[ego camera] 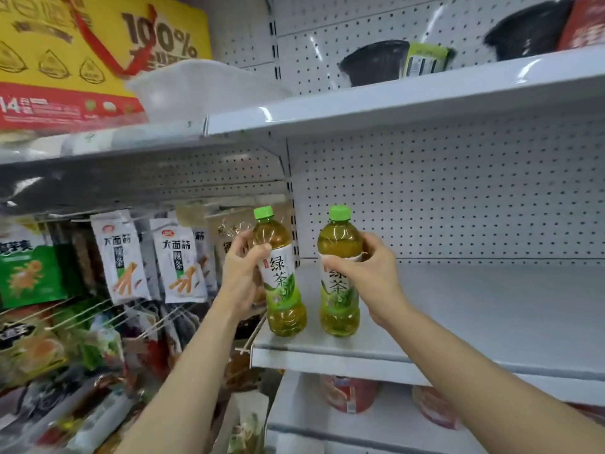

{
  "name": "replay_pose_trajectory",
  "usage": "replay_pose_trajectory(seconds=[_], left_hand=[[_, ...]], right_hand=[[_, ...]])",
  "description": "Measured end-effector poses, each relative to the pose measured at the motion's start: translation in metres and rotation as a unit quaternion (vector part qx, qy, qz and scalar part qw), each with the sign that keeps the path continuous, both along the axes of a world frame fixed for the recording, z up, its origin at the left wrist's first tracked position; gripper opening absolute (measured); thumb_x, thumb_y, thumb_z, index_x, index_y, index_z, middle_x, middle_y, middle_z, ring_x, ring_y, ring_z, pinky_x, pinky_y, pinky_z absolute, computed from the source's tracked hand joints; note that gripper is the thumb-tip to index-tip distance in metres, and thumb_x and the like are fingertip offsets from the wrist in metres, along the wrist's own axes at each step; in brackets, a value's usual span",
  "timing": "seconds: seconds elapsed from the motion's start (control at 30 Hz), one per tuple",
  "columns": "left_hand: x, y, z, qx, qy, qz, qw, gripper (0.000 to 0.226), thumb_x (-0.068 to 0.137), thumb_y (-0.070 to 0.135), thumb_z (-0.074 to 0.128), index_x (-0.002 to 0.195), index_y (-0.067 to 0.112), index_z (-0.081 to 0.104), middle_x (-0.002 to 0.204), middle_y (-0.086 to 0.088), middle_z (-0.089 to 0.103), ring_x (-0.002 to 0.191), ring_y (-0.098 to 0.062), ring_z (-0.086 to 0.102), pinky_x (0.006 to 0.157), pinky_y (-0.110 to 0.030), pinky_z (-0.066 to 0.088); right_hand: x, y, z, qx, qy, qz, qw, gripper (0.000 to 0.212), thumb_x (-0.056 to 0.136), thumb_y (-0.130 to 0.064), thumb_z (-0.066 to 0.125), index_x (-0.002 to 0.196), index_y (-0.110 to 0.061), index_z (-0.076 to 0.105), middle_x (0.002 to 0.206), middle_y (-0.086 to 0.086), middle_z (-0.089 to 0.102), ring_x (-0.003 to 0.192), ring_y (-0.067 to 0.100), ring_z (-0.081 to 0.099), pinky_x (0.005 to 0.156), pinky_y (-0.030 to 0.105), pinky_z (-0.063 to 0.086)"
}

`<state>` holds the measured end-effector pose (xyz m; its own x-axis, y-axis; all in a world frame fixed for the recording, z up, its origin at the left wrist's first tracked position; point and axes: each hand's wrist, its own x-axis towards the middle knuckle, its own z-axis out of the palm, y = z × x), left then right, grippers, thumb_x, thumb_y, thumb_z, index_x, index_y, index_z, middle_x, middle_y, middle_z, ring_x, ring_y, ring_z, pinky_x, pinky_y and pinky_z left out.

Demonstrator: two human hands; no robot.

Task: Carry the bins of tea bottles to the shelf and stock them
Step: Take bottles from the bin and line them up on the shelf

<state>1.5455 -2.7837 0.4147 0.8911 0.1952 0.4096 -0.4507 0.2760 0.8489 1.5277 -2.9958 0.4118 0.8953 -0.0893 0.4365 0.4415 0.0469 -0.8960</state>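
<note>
At frame centre I see my left hand [244, 273] wrapped around one tea bottle [284, 283] and my right hand [363, 276] wrapped around another tea bottle [339, 290], both upright at the white shelf [458, 322] front edge.

shelf [491, 309]: bare to the right and behind | two tea bottles [339, 290] at front-left corner | snack packets [119, 257] crowd the left | upper shelf [393, 106] overhead

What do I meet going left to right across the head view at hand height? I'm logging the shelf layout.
Hanging snack packets → left hand → left tea bottle → right tea bottle → right hand → bare shelf.
</note>
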Motion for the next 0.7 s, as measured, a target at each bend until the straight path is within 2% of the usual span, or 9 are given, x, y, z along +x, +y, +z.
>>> replay_pose_trajectory(seconds=[0.03, 0.1, 0.17, 0.23, 0.33, 0.5, 0.7], left_hand=[[0.012, -0.002, -0.002, 0.004, 0.009, -0.018, 1.0, 0.037, 0.081, -0.003, 0.063, 0.113, 0.014, 0.053, 0.079, 0.0, 0.072, 0.067, -0.016, 0.068, 0.06, -0.033, 0.058], [0.036, -0.003, -0.007, 0.017, 0.035, -0.051, 0.998, 0.038, 0.085, -0.006, 0.06, 0.116, 0.014, 0.055, 0.087, -0.008, 0.072, 0.076, -0.025, 0.069, 0.073, -0.047, 0.059], [0.054, -0.002, -0.011, 0.032, 0.049, -0.076, 0.995, 0.05, 0.08, -0.005, 0.065, 0.126, 0.008, 0.051, 0.096, -0.014, 0.071, 0.085, -0.032, 0.067, 0.084, -0.057, 0.053], [0.068, -0.002, -0.013, 0.034, 0.063, -0.094, 0.993, 0.063, 0.071, 0.001, 0.07, 0.13, 0.007, 0.048, 0.098, -0.014, 0.071, 0.085, -0.03, 0.069, 0.081, -0.049, 0.055], [0.083, -0.005, -0.015, 0.037, 0.066, -0.112, 0.991, 0.05, 0.075, -0.008, 0.066, 0.12, 0.011, 0.054, 0.097, -0.011, 0.072, 0.086, -0.025, 0.069, 0.08, -0.041, 0.057], [0.1, 0.001, -0.024, 0.055, 0.062, -0.141, 0.986, 0.049, 0.079, -0.011, 0.064, 0.12, 0.015, 0.055, 0.111, -0.018, 0.067, 0.095, -0.029, 0.067, 0.091, -0.047, 0.053], [0.103, 0.008, -0.025, 0.041, 0.065, -0.192, 0.978, 0.053, 0.065, 0.002, 0.074, 0.114, 0.017, 0.06, 0.112, -0.014, 0.068, 0.102, -0.031, 0.064, 0.102, -0.056, 0.044]], right_hand=[[0.008, 0.002, 0.0, -0.003, 0.003, -0.016, 1.0, 0.052, 0.052, -0.026, 0.089, 0.099, -0.024, 0.067, 0.091, -0.004, 0.073, 0.087, 0.015, 0.07, 0.085, 0.041, 0.058], [0.026, 0.005, -0.002, -0.007, 0.015, -0.046, 0.999, 0.06, 0.044, -0.036, 0.088, 0.098, -0.025, 0.066, 0.09, -0.005, 0.073, 0.086, 0.014, 0.07, 0.085, 0.043, 0.058], [0.041, 0.008, -0.007, -0.009, 0.025, -0.07, 0.997, 0.067, 0.041, -0.041, 0.087, 0.101, -0.026, 0.064, 0.09, -0.006, 0.073, 0.086, 0.014, 0.07, 0.086, 0.043, 0.058], [0.053, 0.012, -0.013, -0.014, 0.035, -0.095, 0.995, 0.07, 0.043, -0.04, 0.088, 0.106, -0.025, 0.062, 0.091, -0.006, 0.072, 0.087, 0.014, 0.07, 0.086, 0.043, 0.057], [0.063, 0.017, -0.02, -0.025, 0.036, -0.127, 0.991, 0.064, 0.052, -0.031, 0.092, 0.106, -0.022, 0.061, 0.092, -0.006, 0.071, 0.086, 0.012, 0.069, 0.086, 0.042, 0.057], [0.07, 0.024, -0.027, -0.027, 0.032, -0.15, 0.988, 0.054, 0.061, -0.021, 0.091, 0.105, -0.02, 0.06, 0.089, -0.009, 0.067, 0.084, 0.005, 0.065, 0.086, 0.036, 0.056], [0.075, 0.021, -0.031, -0.074, 0.031, -0.136, 0.987, 0.053, 0.067, -0.033, 0.087, 0.111, -0.024, 0.059, 0.102, -0.009, 0.068, 0.098, 0.01, 0.064, 0.091, 0.042, 0.054]])
